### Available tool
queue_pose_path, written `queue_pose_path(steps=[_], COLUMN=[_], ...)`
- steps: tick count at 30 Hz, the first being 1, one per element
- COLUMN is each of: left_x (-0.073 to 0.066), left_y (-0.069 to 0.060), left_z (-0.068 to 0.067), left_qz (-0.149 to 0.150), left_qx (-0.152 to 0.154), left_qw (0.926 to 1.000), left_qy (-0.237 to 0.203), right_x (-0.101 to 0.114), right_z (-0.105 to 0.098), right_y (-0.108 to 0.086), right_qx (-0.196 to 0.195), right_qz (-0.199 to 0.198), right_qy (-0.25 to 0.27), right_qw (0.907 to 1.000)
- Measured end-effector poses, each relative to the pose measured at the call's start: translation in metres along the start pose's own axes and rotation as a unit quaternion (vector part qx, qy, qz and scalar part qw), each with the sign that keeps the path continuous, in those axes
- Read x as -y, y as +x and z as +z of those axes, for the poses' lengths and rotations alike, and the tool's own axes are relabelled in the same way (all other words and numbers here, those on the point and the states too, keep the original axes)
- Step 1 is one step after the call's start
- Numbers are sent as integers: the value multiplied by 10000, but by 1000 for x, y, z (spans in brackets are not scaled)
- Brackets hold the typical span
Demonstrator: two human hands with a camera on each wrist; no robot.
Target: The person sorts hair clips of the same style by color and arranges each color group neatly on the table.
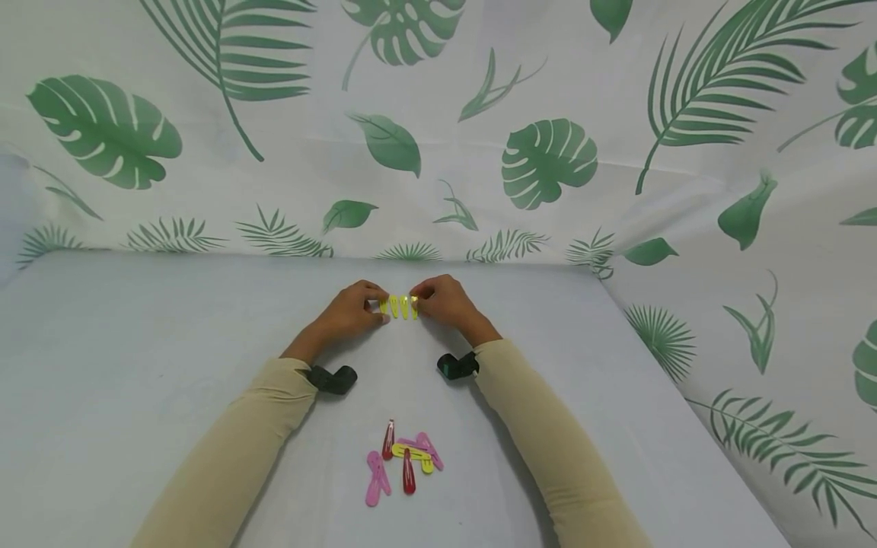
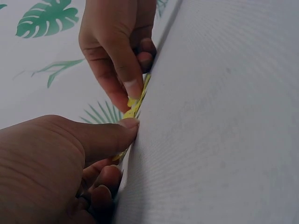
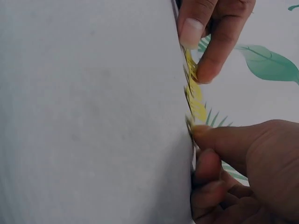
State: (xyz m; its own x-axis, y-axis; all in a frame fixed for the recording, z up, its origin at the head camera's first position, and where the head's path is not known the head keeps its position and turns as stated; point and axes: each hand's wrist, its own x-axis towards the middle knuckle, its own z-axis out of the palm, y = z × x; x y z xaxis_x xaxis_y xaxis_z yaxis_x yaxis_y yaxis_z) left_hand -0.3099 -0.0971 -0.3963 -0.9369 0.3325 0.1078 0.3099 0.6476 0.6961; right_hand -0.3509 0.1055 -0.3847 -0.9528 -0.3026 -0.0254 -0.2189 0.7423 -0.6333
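Several yellow snap hair clips (image 1: 404, 307) stand side by side in a short row near the far side of the table. At the row's left end, my left hand (image 1: 352, 310) pinches the outermost yellow clip between thumb and fingers. My right hand (image 1: 447, 301) has its thumb and fingertips on the clip at the right end, seen close in the right wrist view, where the thumb (image 3: 219, 140) presses against it. In the left wrist view the yellow clips (image 2: 135, 109) are partly hidden by both hands.
Nearer the body lies a loose pile of hair clips: pink ones (image 1: 373, 491), red ones (image 1: 409, 476) and yellow ones (image 1: 411, 453), some overlapping. A white cloth covers the table (image 1: 171, 365). Behind it hangs a leaf-patterned sheet (image 1: 445, 160).
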Motion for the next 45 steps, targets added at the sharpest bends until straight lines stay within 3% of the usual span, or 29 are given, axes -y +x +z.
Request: queue_pose_path(steps=[13,24,38,45], left_x=[-2,-1,0,1], left_y=[-1,0,-1,1], left_z=[1,-1,1,2], left_qz=[20,-21,-15,-18], left_qx=[-39,-52,-90,-56], left_qw=[10000,10000,10000,10000], left_qy=[39,81,23,55], right_x=[3,8,14,17], right_z=[-3,-12,-11,-12], right_y=[-5,-32,-64,-86], right_qx=[10,321,918,1387], right_qz=[131,27,-736,-1209], right_qy=[3,186,276,740], right_qw=[9999,9993,9927,9801])
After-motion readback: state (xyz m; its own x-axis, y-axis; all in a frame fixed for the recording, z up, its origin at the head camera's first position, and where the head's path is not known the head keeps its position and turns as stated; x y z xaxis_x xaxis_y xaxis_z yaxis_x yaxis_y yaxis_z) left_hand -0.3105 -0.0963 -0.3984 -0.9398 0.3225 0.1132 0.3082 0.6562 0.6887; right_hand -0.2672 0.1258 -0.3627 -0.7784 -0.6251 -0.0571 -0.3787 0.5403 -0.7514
